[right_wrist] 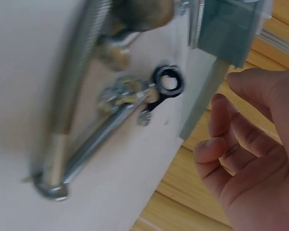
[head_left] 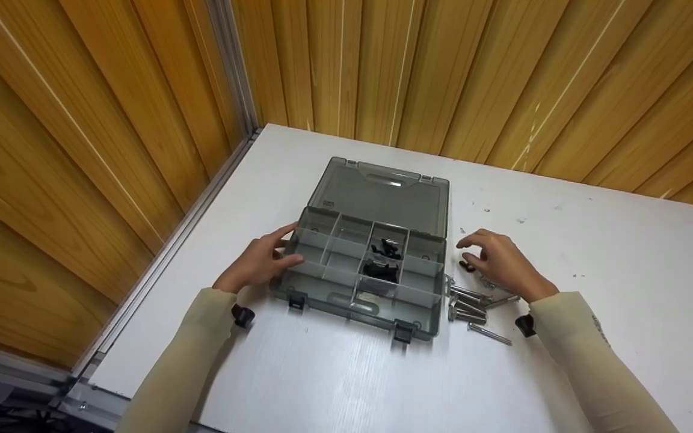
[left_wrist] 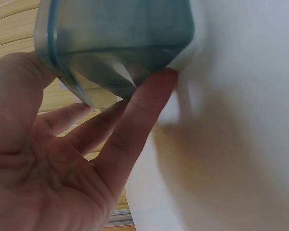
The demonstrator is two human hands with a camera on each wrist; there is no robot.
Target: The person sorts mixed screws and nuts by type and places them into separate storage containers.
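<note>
A grey translucent plastic organizer box (head_left: 322,291) stands on the white table with its lid (head_left: 382,195) folded back. Black small parts (head_left: 381,270) lie in two of its compartments. My left hand (head_left: 260,260) holds the box's left side, thumb over the rim; in the left wrist view its fingers (left_wrist: 139,103) reach to the wall's lower edge. To the right of the box, my right hand (head_left: 498,258) hovers with loosely bent fingers and nothing in them. Close by lie a black ring-ended part (right_wrist: 168,83) and several metal bolts (head_left: 470,300).
A lone bolt (head_left: 489,334) lies nearer the front. Small bits (head_left: 521,221) are scattered on the table (head_left: 611,264) to the right. Wood-look panels (head_left: 443,72) rise behind and at the left, with a metal post (head_left: 232,66) at the corner.
</note>
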